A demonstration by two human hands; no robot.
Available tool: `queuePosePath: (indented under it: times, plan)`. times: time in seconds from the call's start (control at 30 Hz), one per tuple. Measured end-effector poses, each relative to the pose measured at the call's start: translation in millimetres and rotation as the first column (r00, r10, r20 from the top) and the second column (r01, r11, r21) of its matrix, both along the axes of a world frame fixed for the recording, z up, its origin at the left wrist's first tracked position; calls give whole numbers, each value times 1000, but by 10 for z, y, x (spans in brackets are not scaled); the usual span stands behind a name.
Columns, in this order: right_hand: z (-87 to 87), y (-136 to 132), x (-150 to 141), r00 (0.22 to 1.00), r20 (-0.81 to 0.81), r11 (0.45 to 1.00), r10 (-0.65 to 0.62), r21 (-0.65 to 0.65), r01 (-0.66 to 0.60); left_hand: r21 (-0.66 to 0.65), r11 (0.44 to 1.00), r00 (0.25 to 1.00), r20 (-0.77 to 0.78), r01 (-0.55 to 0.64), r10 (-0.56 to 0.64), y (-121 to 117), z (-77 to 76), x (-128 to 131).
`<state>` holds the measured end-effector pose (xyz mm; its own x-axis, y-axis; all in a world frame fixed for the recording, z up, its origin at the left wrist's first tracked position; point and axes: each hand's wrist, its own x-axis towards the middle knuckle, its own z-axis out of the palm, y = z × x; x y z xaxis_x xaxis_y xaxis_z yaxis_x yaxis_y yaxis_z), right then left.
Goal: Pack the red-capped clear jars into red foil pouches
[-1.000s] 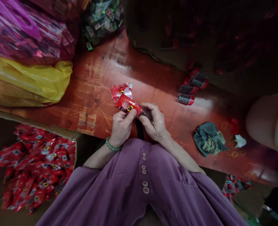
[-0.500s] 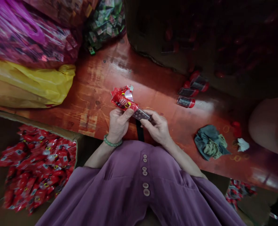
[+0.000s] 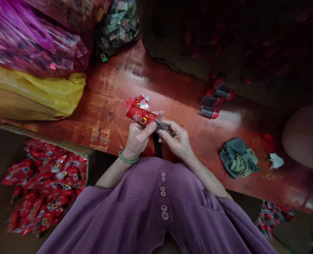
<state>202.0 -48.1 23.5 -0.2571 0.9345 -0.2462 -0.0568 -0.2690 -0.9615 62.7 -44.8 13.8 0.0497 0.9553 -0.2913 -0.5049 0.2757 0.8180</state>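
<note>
Above the table's front edge, my left hand (image 3: 139, 137) pinches a red printed plastic sleeve (image 3: 140, 114) between thumb and fingers. A green bead bracelet circles that wrist. My right hand (image 3: 177, 139) grips the lower end of a small clear bottle (image 3: 161, 125) with dark contents. The bottle lies tilted, its upper part inside the sleeve and its dark end showing between my hands. Just beyond them, more red printed sleeves (image 3: 131, 101) rest on the table. My fingertips beneath the bottle are partly hidden.
Several red-capped bottles (image 3: 208, 112) lie at right on the red table (image 3: 111, 102). Nearby are a crumpled dark cloth (image 3: 235, 158), a white scrap (image 3: 276, 160) and a pale bucket (image 3: 301, 137). Stuffed bags (image 3: 37, 95) fill the left. A carton (image 3: 89, 151) of red packets stands below left.
The sleeve now covers more of the bottle, so less of the dark part shows. My left hand has moved slightly right, toward my right hand.
</note>
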Motion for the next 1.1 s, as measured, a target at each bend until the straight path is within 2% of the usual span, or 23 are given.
queuePosePath:
  times: [0.13,0.33,0.5,0.6,0.67,0.7,0.73,0.77,0.8,0.83,0.87,0.9,0.97,1.0,1.07,1.1]
  plan:
    - [16,-26,-31,1000,13,1000,12,19,-12,-22,988,988,27,-153,153,-38,10,11]
    - [-35,9,-34,993,-115,999,2,-42,-7,-168,981,993,46,-96,105,-151,54,57]
    - [-128,55,-112,985,-148,995,87,-34,-93,-163,984,996,46,-66,75,-264,67,11]
    - [-136,63,-214,976,-81,979,201,55,-197,-150,987,997,-49,-59,53,-370,160,-132]
    - [-118,78,-254,933,1,917,360,183,-354,-116,987,974,-210,-112,86,-497,264,-319]
    - [-109,96,-254,905,69,870,419,254,-422,-77,981,936,-322,-176,143,-585,320,-449]
    - [-105,124,-240,885,161,825,438,320,-466,-24,961,859,-456,-275,234,-692,373,-607]
    - [-109,164,-216,872,270,788,408,379,-486,55,924,744,-575,-379,340,-815,419,-791]
    - [-122,215,-184,861,383,761,335,429,-487,129,882,604,-683,-454,411,-953,458,-994]
    - [-145,277,-150,839,490,741,237,467,-482,173,842,416,-808,-511,418,-1098,491,-1210]
    - [-178,346,-121,801,581,722,143,493,-486,209,816,221,-900,-539,376,-1242,518,-1425]
    - [-219,417,-99,752,654,700,76,502,-508,217,820,70,-952,-529,297,-1371,542,-1627]
    - [-317,549,-89,658,753,654,23,487,-579,182,881,-114,-983,-438,147,-1536,573,-1935]
    - [-368,602,-101,621,783,628,16,475,-616,188,891,-191,-975,-413,117,-1552,575,-2019]
    - [-461,676,-144,566,825,574,13,457,-679,225,912,-261,-955,-342,138,-1434,536,-2013]
    - [-498,698,-170,546,838,550,5,453,-701,250,925,-247,-952,-287,181,-1307,490,-1925]
